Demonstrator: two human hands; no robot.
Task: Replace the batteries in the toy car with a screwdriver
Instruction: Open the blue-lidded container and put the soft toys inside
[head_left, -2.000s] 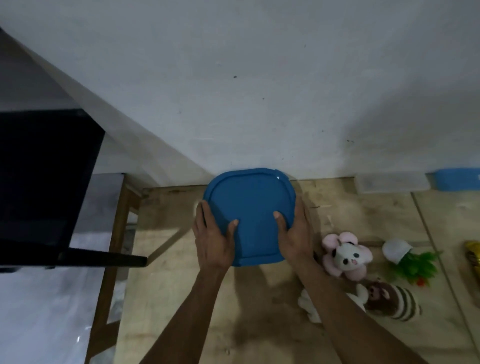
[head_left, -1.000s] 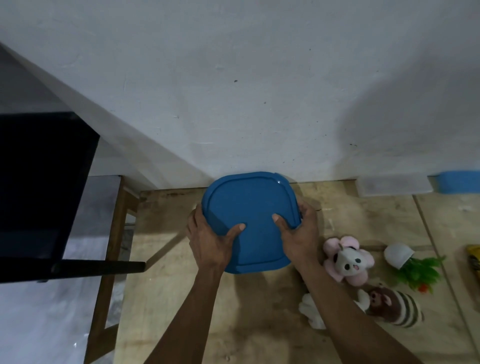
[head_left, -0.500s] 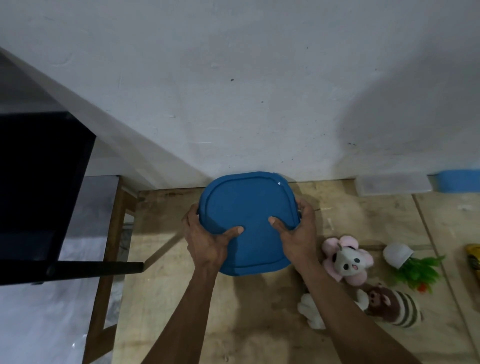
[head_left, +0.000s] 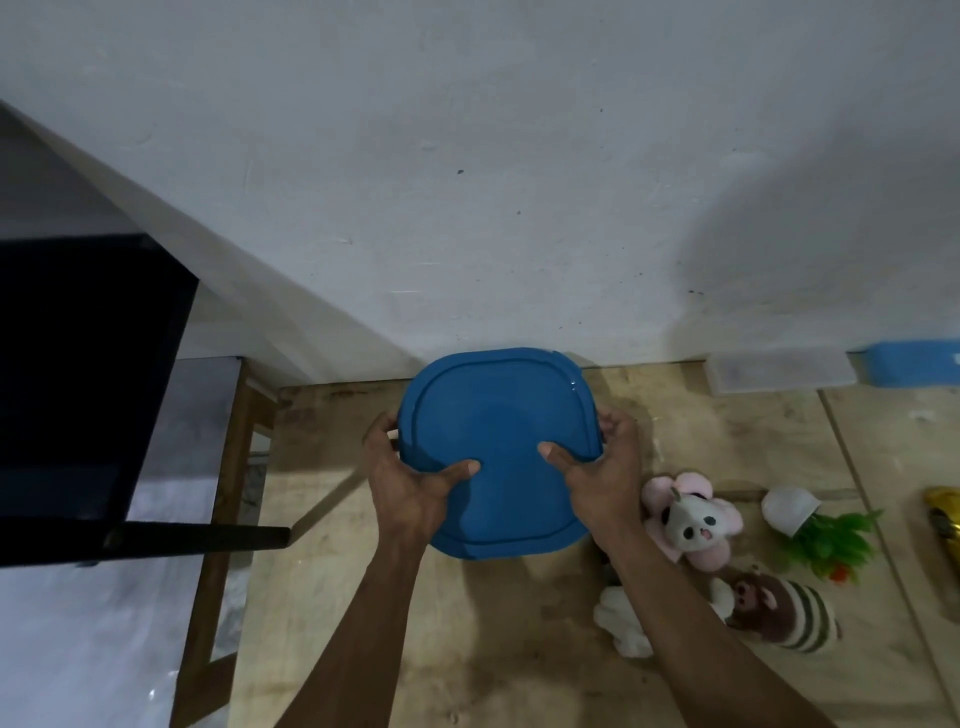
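A blue container with a rounded square lid (head_left: 493, 415) sits on the wooden table (head_left: 727, 441) close to the white wall. My left hand (head_left: 410, 478) grips its left edge, thumb lying on the lid and fingers curled under the rim. My right hand (head_left: 602, 467) grips the right edge the same way, thumb on top. The lid hides whatever is inside the container. No toy car, screwdriver or batteries are in view.
Soft toys lie right of the container: a pink flower plush (head_left: 691, 519), a striped brown plush (head_left: 779, 613) and a white one (head_left: 618, 623). A toppled plastic plant (head_left: 821, 530) lies further right. A clear box (head_left: 779, 370) and blue box (head_left: 906, 361) stand against the wall. A black monitor (head_left: 78, 374) is at left.
Both hands slid from flat on the lid to gripping its side edges, fingers curling under the rim. The container's near edge seems slightly raised.
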